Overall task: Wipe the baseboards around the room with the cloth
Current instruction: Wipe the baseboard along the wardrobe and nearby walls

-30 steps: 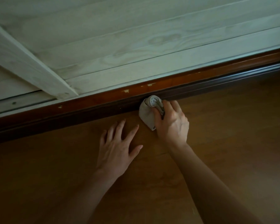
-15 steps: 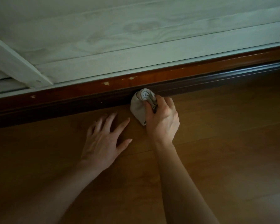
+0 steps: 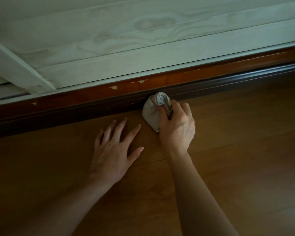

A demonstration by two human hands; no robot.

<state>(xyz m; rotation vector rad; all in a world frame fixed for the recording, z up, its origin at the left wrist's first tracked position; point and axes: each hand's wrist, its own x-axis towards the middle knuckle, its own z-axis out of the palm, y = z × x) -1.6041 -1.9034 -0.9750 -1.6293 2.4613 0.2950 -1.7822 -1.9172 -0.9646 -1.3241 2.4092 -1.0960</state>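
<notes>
So I'm down on the floor (image 3: 228, 150) mid-wipe. My right hand (image 3: 176, 128) has its fingers curled tight around the cloth (image 3: 152, 114), which is balled up into a wad with a rolled end poking out the top. The wad is pushed up against the dark lower face of the baseboard (image 3: 75, 106), right where it meets the floor. My left hand (image 3: 112, 150) is flat on the boards just beside it, fingers spread, holding nothing, just propping me up.

By my reckoning this is the plain wiping step, somewhere along one wall, and I can't tell from here how much of the room is done. Next move, I'd say, is dragging the cloth sideways along the moulding with steady pressure, and the left hand will have to shuffle along with me. That face has grooves running its length, so the wad probably needs to be pressed in to reach them. The reddish ledge on top wants a pass too. There are a few pale chips (image 3: 114, 87) in the finish up there, and I'd guess the cloth could snag on those, so go easy.

Room-wise: it's dim. The floor is warm brown wood planks, smooth with a slight sheen. Above the baseboard is pale whitewashed wood panelling (image 3: 143, 40) with visible grain, and a white batten (image 3: 15, 65) cuts across it at an angle on the left.
</notes>
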